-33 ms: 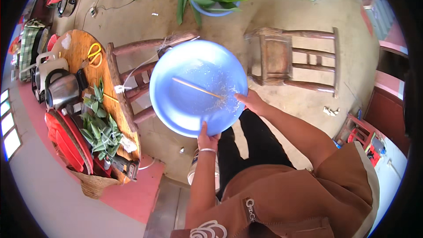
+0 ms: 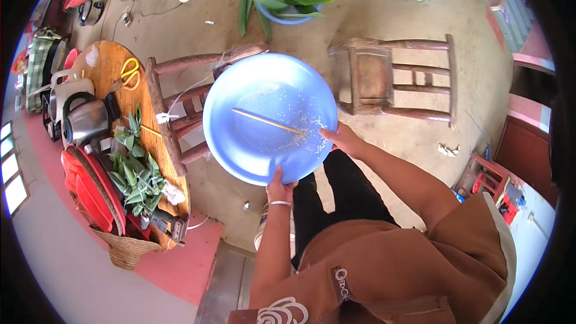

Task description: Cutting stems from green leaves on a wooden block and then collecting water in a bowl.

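Observation:
A wide blue plastic basin (image 2: 240, 147) is held up in front of me. White grains, which look like rice, are scattered over its floor and right side. Among them lies a single thin wooden stick (image 2: 267, 121), perhaps a chopstick, slanting down to the right. My left hand (image 2: 280, 188) grips the near rim, thumb over the edge and fingers beneath. On the right rim, my right hand (image 2: 343, 138) has its thumb inside the basin; its other fingers are mostly hidden underneath.
At left, a wooden table (image 2: 108, 54) bears yellow scissors (image 2: 130, 74), a kettle (image 2: 87, 121) and bundled green leaf parcels (image 2: 141, 180). Wooden chairs stand beyond the basin (image 2: 207, 59) and to its right (image 2: 372, 78). Another blue basin (image 2: 294, 21) with long leaves sits on the floor ahead.
The floor, the chairs and the leaf basin sit slightly farther left in view. My grip and the held basin look unchanged.

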Demonstrator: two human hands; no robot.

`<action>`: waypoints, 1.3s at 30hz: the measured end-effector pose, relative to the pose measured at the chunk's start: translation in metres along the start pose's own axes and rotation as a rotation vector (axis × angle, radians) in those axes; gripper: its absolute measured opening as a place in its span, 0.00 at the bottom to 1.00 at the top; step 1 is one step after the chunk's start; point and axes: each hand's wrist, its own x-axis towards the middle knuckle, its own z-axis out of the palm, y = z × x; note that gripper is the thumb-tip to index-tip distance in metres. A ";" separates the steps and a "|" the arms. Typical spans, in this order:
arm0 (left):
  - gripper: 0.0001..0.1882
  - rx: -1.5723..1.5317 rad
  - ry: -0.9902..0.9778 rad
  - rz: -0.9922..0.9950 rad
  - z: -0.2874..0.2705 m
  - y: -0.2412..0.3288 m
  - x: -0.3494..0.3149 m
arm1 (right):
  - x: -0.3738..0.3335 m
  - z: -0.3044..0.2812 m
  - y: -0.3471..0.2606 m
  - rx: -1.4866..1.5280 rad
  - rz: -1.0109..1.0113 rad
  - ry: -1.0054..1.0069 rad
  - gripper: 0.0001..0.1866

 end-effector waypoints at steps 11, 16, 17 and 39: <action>0.22 0.465 -0.186 0.271 -0.076 -0.034 -0.191 | -0.230 -0.003 0.013 0.409 -0.541 0.163 0.34; 0.17 0.345 -0.306 0.187 -0.079 -0.024 -0.232 | -0.296 -0.037 0.043 0.448 -0.522 0.328 0.40; 0.18 0.439 -0.350 0.197 -0.073 -0.026 -0.250 | -0.324 -0.050 0.040 0.645 -0.503 0.573 0.38; 0.24 1.229 -0.774 0.241 0.133 -0.467 -0.425 | -0.624 -0.282 0.267 -0.737 -0.454 1.108 0.13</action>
